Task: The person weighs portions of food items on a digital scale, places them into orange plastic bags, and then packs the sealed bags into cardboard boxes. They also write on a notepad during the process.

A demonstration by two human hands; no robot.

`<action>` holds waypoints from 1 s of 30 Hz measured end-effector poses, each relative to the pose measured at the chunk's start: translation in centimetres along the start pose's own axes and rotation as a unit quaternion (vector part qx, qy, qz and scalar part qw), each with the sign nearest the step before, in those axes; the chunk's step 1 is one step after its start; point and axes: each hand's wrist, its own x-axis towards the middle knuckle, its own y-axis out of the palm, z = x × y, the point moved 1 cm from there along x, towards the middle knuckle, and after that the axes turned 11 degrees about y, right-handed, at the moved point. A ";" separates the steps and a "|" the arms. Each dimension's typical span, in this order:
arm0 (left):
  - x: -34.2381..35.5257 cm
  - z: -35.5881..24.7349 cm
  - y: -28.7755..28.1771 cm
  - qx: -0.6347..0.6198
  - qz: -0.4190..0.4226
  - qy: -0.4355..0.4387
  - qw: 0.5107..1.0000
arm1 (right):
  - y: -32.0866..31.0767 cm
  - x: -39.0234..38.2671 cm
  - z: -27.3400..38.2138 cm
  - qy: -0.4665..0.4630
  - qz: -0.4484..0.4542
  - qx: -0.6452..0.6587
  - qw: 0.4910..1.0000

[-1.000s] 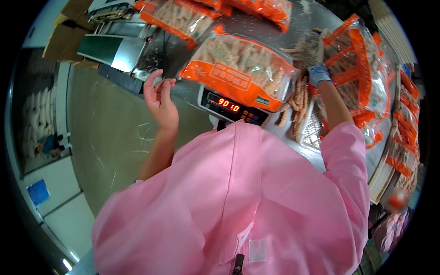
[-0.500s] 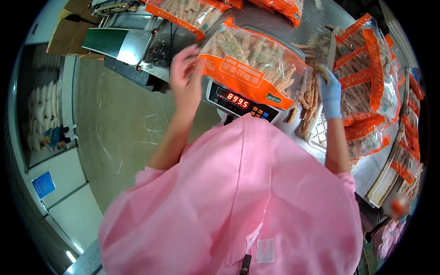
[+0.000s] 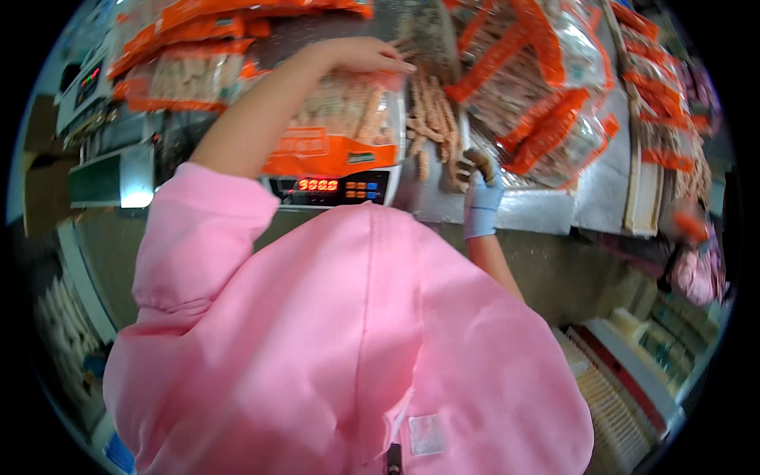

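Observation:
A clear bag with orange bands, filled with breaded snack sticks, lies on the digital scale, whose red display is lit. My bare left hand reaches across over the bag's far right corner, its fingers stretched toward the right and slightly blurred. Loose breaded sticks lie just right of the scale. At their near end is my right hand in a pale blue glove with darker fingertips. Its fingers are curled; what they hold, if anything, is hard to make out.
Filled orange-banded bags are piled on a tray at the right. More bags lie at the far left, near another scale and a green conveyor belt. A white-framed tray with bags stands farther right.
My left hand has moved from the bag's left side across to its far right corner. My right hand has come nearer me, below the loose sticks. The view has turned; the scale's reading has changed.

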 end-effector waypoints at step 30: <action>-10.4 -3.8 -2.4 -0.206 -0.173 0.041 0.962 | 15.4 -0.5 6.8 -0.005 0.315 -0.114 0.942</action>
